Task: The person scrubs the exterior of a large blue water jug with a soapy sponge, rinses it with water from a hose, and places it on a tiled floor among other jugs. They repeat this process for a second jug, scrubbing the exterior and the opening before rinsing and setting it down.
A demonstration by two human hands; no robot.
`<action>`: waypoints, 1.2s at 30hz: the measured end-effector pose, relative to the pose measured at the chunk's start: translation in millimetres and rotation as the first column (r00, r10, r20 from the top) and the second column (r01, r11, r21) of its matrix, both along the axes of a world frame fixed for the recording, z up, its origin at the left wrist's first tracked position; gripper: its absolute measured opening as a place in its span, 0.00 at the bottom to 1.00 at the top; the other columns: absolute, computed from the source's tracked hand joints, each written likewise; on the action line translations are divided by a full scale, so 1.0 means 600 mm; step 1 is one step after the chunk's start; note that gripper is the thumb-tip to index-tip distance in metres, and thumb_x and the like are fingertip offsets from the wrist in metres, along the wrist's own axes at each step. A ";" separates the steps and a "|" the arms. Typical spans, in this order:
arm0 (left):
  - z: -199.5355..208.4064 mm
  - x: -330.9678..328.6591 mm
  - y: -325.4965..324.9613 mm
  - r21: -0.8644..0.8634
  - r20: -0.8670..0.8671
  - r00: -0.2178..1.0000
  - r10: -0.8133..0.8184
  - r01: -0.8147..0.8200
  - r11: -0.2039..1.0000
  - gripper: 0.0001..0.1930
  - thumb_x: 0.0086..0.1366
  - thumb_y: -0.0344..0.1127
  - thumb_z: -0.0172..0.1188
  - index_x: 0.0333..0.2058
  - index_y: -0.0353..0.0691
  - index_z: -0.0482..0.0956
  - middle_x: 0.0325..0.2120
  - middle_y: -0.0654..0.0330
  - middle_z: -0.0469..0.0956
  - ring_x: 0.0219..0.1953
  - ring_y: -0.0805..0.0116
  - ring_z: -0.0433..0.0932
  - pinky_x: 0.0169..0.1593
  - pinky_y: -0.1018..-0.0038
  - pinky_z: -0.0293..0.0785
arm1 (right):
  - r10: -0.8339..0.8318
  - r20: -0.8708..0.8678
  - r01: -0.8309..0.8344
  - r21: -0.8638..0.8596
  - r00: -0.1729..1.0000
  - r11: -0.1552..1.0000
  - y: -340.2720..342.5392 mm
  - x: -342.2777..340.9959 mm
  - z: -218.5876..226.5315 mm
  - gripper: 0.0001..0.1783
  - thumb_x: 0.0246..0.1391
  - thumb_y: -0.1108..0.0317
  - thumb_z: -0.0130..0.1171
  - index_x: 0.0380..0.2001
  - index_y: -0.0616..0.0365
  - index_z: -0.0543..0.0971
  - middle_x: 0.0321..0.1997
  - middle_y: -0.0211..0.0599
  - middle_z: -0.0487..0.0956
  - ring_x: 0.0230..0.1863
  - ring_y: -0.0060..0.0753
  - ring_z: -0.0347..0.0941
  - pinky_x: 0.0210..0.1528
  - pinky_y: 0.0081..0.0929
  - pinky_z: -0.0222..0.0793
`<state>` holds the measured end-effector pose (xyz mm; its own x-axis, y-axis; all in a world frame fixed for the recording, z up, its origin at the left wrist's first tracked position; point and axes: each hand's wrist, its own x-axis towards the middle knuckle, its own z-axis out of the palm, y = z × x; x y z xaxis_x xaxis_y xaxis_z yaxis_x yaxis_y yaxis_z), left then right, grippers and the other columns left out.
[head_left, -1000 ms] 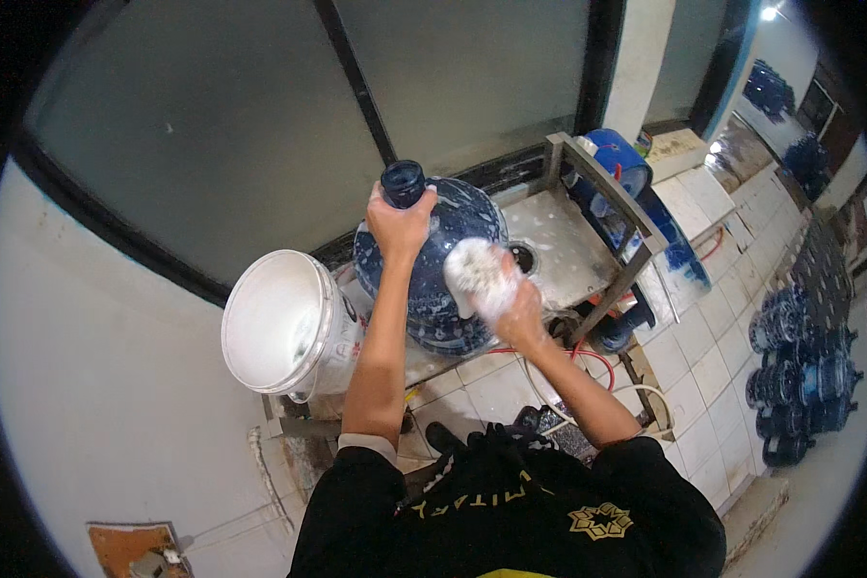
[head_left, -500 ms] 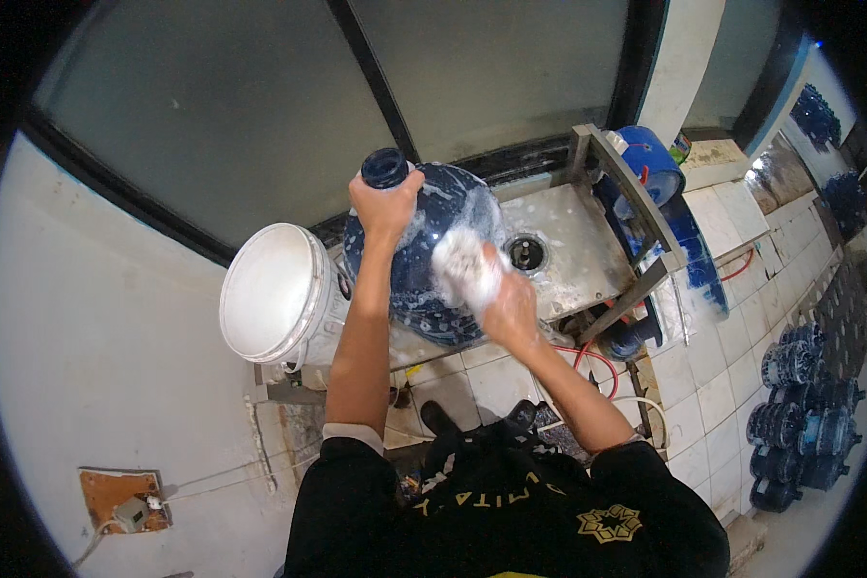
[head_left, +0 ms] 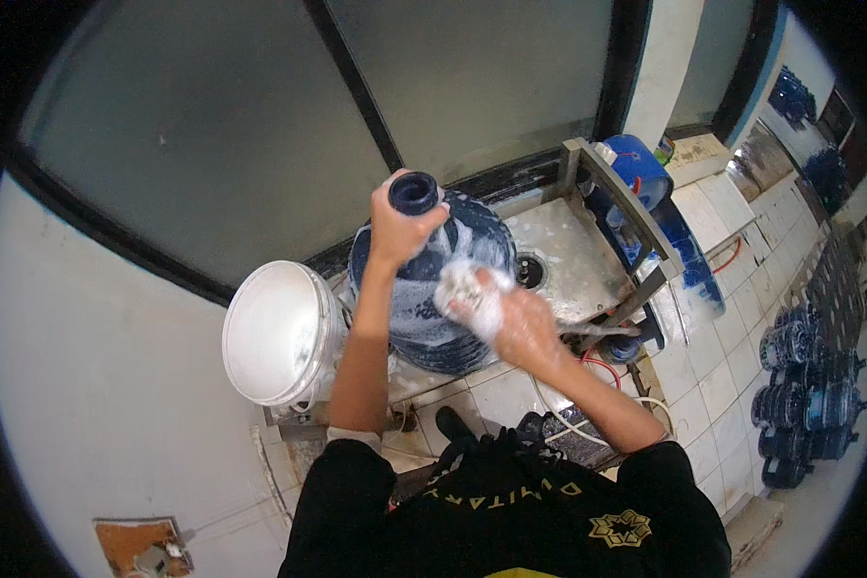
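A large blue water jug (head_left: 419, 313), streaked with soap foam, sits tilted on a steel bench with its open mouth pointing up toward me. Around its neck my left hand (head_left: 400, 231) is wrapped, thumb and fingers closed just below the rim. My right hand (head_left: 527, 328) grips a white, foam-covered scrubbing sponge (head_left: 464, 289) and presses it against the jug's side. Lather coats the fingers and hides part of the sponge. Right of the jug, a round black fitting (head_left: 529, 272) shows in the bench top.
A white bucket (head_left: 272, 332) stands left of the jug. The wet steel bench (head_left: 588, 275) has a raised metal frame (head_left: 618, 197) at its right end. Beyond it lies a blue drum (head_left: 641, 173). Hoses cross the tiled floor; several blue jugs (head_left: 809, 385) stand at far right.
The jug's neck has tipped more toward me, so its opening shows more. My right hand and the sponge have shifted slightly over the foamy side. The whole view has also shifted a little.
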<state>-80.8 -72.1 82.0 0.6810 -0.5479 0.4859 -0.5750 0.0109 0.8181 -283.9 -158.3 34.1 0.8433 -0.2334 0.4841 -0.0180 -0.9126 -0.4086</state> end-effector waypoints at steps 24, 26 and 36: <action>-0.010 0.081 0.044 -0.140 -0.090 0.932 -0.352 0.338 0.931 0.08 0.41 0.25 0.64 0.23 0.37 0.76 0.22 0.63 0.79 0.26 0.77 0.77 0.35 0.78 0.74 | -0.121 -0.003 0.113 -0.334 0.993 0.936 -0.082 0.140 -0.043 0.21 0.57 0.63 0.50 0.54 0.34 0.72 0.47 0.44 0.76 0.34 0.48 0.78 0.30 0.39 0.75; -0.007 0.077 0.038 -0.143 -0.108 0.921 -0.373 0.357 0.923 0.08 0.41 0.25 0.64 0.23 0.37 0.76 0.22 0.62 0.79 0.26 0.76 0.77 0.35 0.78 0.73 | -0.062 -0.123 0.033 -0.222 0.990 0.974 -0.157 0.229 -0.032 0.25 0.56 0.64 0.49 0.58 0.31 0.68 0.51 0.43 0.74 0.39 0.50 0.78 0.37 0.39 0.75; -0.023 0.088 0.042 -0.164 -0.050 0.949 -0.310 0.299 0.940 0.09 0.40 0.27 0.66 0.22 0.37 0.76 0.21 0.63 0.79 0.26 0.76 0.78 0.35 0.78 0.73 | -0.033 -0.188 -0.012 -0.236 0.982 0.972 -0.101 0.139 -0.038 0.20 0.59 0.61 0.50 0.55 0.31 0.70 0.52 0.44 0.75 0.35 0.47 0.79 0.36 0.39 0.76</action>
<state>-27.9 -46.7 68.1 0.5306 -0.6578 0.5346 -0.4623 0.3041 0.8330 -200.5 -218.8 11.2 0.9231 -0.1417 0.3576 -0.0846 -0.9817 -0.1707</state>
